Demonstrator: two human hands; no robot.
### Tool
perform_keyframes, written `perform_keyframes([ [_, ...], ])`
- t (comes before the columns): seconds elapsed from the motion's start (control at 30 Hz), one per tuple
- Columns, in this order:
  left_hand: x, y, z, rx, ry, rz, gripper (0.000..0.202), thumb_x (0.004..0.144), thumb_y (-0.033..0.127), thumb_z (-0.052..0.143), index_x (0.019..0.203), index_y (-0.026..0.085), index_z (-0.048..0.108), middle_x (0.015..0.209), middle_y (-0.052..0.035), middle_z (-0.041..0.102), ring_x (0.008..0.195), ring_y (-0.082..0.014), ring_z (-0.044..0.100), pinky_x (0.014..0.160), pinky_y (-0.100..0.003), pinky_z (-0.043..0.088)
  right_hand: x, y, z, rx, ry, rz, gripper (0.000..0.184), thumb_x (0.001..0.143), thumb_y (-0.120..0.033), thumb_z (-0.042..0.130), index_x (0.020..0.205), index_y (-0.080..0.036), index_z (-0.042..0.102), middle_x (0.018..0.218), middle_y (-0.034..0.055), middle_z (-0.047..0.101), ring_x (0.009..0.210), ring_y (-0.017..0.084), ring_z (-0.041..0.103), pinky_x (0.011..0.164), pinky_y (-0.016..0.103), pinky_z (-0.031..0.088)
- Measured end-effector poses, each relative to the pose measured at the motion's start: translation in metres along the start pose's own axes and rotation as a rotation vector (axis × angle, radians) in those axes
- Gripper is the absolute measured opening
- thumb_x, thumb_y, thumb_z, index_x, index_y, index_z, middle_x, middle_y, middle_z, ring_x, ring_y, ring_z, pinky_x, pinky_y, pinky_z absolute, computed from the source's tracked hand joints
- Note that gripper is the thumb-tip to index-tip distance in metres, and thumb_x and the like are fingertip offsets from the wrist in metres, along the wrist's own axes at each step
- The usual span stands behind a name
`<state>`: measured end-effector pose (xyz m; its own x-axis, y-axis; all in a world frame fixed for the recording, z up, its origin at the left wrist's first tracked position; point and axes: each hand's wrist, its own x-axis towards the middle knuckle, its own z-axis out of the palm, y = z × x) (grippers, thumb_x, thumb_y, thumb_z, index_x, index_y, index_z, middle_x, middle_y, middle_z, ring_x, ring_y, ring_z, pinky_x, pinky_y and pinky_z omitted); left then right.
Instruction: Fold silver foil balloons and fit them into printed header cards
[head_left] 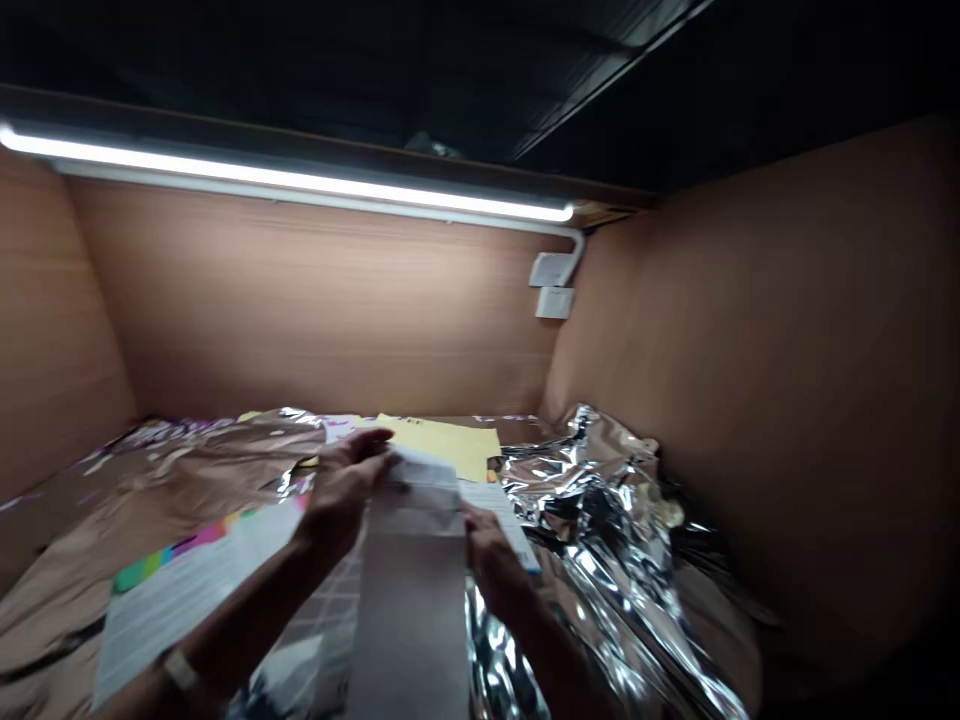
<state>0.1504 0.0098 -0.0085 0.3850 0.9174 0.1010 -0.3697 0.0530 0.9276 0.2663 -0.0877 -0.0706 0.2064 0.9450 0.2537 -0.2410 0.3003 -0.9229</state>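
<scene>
Between my two hands is a long pale strip of folded paper (411,610), its near end running out of the bottom of the view. My left hand (341,490) pinches the far left corner, thumb and fingers together. On the right edge, my right hand (491,550) is closed around the paper; its fingertips are partly hidden. Left of my left forearm lies a printed sheet (180,600) with coloured tabs along its far edge. Another printed sheet (502,515) shows behind my right hand. Yellow paper (442,440) lies beyond the strip.
Crumpled silver foil (607,560) covers the right side, and brown wrapping (217,470) spreads over the left. Wooden panels (322,300) enclose the back and both sides. A lit tube lamp (300,178) runs under the shelf above, with white switch boxes (555,302) in the back right corner.
</scene>
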Motion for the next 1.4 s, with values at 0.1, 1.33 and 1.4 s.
perform_keyframes([
  [0.1, 0.012, -0.021, 0.003, -0.031, 0.068, -0.11, 0.033, 0.049, 0.008, 0.075, 0.079, 0.008, 0.062, 0.055, 0.0034, 0.053, 0.045, -0.0065, 0.048, 0.044, -0.017, 0.037, -0.01, 0.006, -0.031, 0.054, 0.095, 0.14, 0.039, 0.076, -0.051, 0.057, 0.093, -0.017, 0.065, 0.086, 0.0079, 0.065, 0.065, 0.015, 0.059, 0.059, 0.026, 0.047],
  [1.33, -0.035, -0.089, 0.008, -0.221, 0.088, -0.32, 0.062, 0.045, 0.046, 0.078, 0.084, 0.019, 0.038, 0.067, 0.0014, 0.055, 0.051, -0.011, 0.053, 0.046, -0.021, 0.039, -0.062, 0.027, -0.068, -0.052, 0.322, 0.271, 0.033, 0.059, -0.037, 0.078, 0.084, -0.016, 0.069, 0.076, 0.0054, 0.064, 0.068, 0.017, 0.056, 0.061, 0.024, 0.043],
  [1.4, -0.042, -0.092, 0.008, -0.206, -0.007, -0.434, 0.056, 0.048, 0.054, 0.074, 0.076, 0.017, 0.043, 0.056, 0.002, 0.052, 0.045, -0.0114, 0.05, 0.043, -0.021, 0.037, -0.065, 0.025, -0.067, -0.065, 0.285, 0.277, 0.032, 0.062, -0.037, 0.075, 0.086, -0.017, 0.068, 0.078, 0.0056, 0.064, 0.069, 0.018, 0.056, 0.062, 0.026, 0.043],
])
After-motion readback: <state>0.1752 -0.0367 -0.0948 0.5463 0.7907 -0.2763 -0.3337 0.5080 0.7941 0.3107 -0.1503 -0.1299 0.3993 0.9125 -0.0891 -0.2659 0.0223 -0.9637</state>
